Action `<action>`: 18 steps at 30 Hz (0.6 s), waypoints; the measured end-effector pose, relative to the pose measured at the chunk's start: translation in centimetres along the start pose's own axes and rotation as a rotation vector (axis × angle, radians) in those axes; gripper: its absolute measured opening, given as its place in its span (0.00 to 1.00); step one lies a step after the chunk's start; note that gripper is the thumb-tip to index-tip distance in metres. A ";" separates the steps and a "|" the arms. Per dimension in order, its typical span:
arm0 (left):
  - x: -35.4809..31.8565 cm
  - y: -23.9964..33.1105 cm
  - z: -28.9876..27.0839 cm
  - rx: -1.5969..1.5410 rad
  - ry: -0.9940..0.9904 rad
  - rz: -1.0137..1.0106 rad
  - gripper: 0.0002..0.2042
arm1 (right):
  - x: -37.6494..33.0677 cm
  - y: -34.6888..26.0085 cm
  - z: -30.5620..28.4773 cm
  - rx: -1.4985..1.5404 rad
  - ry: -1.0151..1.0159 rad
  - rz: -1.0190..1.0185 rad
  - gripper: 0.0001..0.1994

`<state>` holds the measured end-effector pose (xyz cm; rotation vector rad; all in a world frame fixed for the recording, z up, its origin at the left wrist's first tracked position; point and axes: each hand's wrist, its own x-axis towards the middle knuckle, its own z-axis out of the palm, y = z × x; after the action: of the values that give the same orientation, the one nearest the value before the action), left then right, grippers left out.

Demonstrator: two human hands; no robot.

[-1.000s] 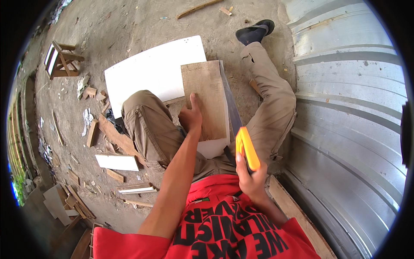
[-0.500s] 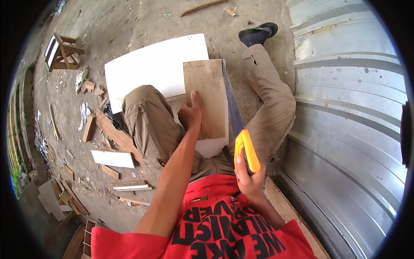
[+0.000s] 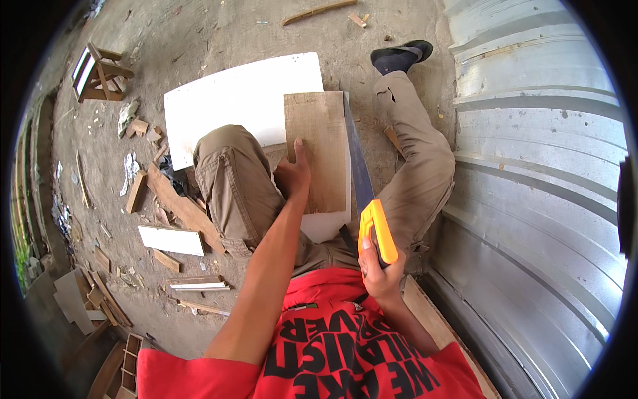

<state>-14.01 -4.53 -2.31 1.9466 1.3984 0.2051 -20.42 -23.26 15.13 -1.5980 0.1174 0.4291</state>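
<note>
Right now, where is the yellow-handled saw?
In the head view, the saw is right of centre, held in the right hand, along the right edge of the brown board.

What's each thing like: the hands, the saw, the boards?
Right hand: closed around the saw.
Left hand: on the brown board, thumb straight.
Saw: held, slanting along the brown board's right side.
Brown board: partly over the big white board.
Big white board: partly covered.

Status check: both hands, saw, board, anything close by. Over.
Right hand gripping yellow-handled saw. Left hand at left edge of brown board, thumb on top. Blade along board's right edge; right leg close beside the saw.
</note>
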 end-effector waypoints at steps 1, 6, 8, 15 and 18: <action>-0.3 -0.2 -0.2 -0.017 0.015 0.033 0.37 | -0.5 -0.5 -0.1 0.021 -0.002 0.017 0.12; 0.0 0.9 0.6 0.101 -0.029 0.002 0.38 | 19.8 2.4 4.6 -0.087 0.022 -0.056 0.22; 1.0 1.0 1.2 0.141 -0.026 -0.025 0.38 | 19.6 1.9 4.7 -0.097 0.056 -0.132 0.20; 0.1 0.4 0.5 0.053 -0.011 0.032 0.38 | 0.8 0.8 0.1 -0.100 0.010 -0.068 0.12; 0.2 -0.1 0.9 0.071 0.007 0.042 0.39 | 9.5 3.1 2.6 -0.169 0.039 -0.156 0.14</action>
<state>-13.56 -4.78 -3.04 2.0364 1.3879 0.1839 -13.18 -19.17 8.96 -1.7680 -0.0150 0.2927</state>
